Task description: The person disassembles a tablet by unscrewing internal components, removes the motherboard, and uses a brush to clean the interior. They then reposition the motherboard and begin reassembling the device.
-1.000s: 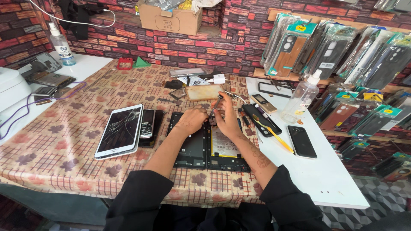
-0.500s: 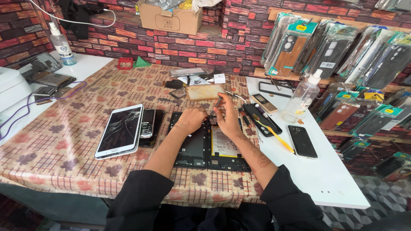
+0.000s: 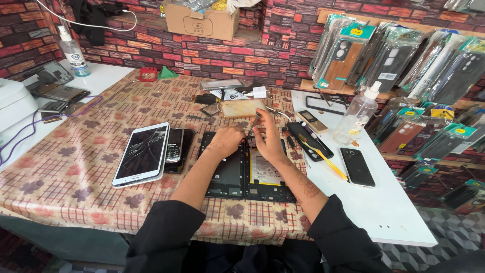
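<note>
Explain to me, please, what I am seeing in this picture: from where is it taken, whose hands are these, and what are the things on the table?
The picture comes from a camera worn on a person's head, looking down at their own two bare hands. There is no machine here.

The left hand rests on an opened tablet, which lies flat on the patterned tablecloth with its dark insides showing. The right hand holds a thin tool over the tablet's top edge; what kind of tool is too small to tell.

To the left lie a white tablet with a cracked screen and a small keypad phone. To the right, on a white board, are a black phone and a clear spray bottle. Packaged phone cases hang behind.
</note>
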